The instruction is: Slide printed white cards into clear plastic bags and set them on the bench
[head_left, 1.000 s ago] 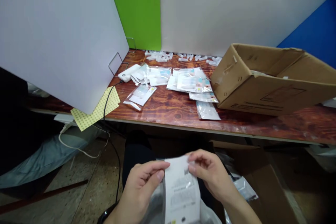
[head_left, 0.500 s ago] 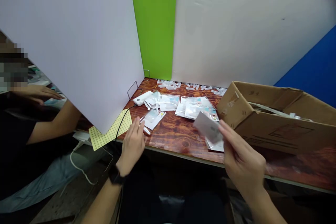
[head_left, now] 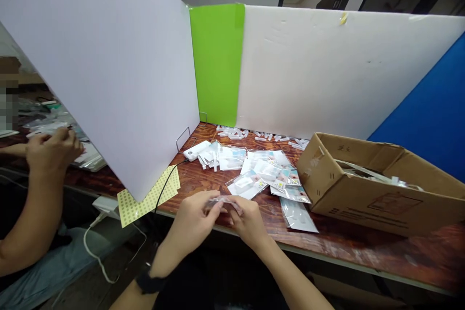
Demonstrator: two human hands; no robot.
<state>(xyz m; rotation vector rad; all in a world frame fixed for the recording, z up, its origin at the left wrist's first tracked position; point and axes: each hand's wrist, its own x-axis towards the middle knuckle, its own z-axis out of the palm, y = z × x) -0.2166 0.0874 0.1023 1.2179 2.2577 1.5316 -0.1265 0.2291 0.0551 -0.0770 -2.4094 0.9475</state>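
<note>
Near the front edge of the wooden table (head_left: 261, 213), my left hand (head_left: 194, 223) and my right hand (head_left: 249, 220) meet, their fingers closed on a small clear plastic packet (head_left: 225, 199). Fingers cover most of it. Beyond them, several flat clear packets with white cards (head_left: 247, 183) lie overlapping in a loose pile. One packet (head_left: 298, 215) lies at the right, close to the cardboard box. Small white plastic pieces (head_left: 232, 132) are scattered along the back of the table.
An open cardboard box (head_left: 378, 203) stands at the right. A white device (head_left: 196, 150) with a black cable and yellow sticker sheets (head_left: 148, 196) lie at the left. White panel (head_left: 119, 72) stands between me and another person's arm (head_left: 43, 193). Green and white boards close off the back.
My right hand has moved left from beside the box to meet my left hand, and both now grip a packet. The view has tilted up. More packets lie in the middle pile.
</note>
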